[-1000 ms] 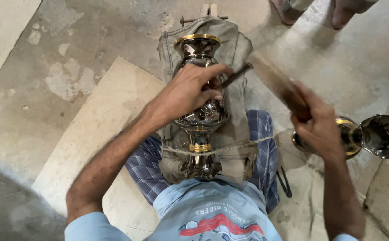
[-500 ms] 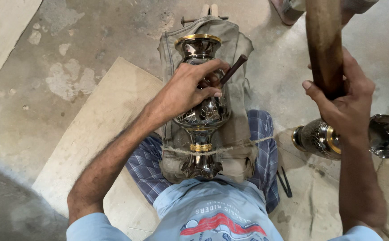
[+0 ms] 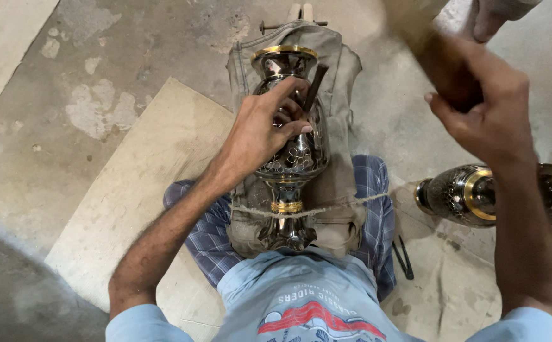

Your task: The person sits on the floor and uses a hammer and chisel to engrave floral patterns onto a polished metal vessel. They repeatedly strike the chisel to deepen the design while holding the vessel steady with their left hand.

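Chasing step — punch (image 3: 314, 87) pinched on vase (image 3: 288, 136) by left hand (image 3: 260, 130) | mallet (image 3: 425, 47) clenched, raised, in right hand (image 3: 488, 111) | next: square strike judged needed.

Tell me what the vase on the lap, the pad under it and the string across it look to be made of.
The vase looks like dark polished metal with gold bands: it mirrors light and shows an engraved pattern. The pad looks like coarse khaki cloth, matte with seams and folds. The string looks like rough pale twine, perhaps jute; too thin to tell.
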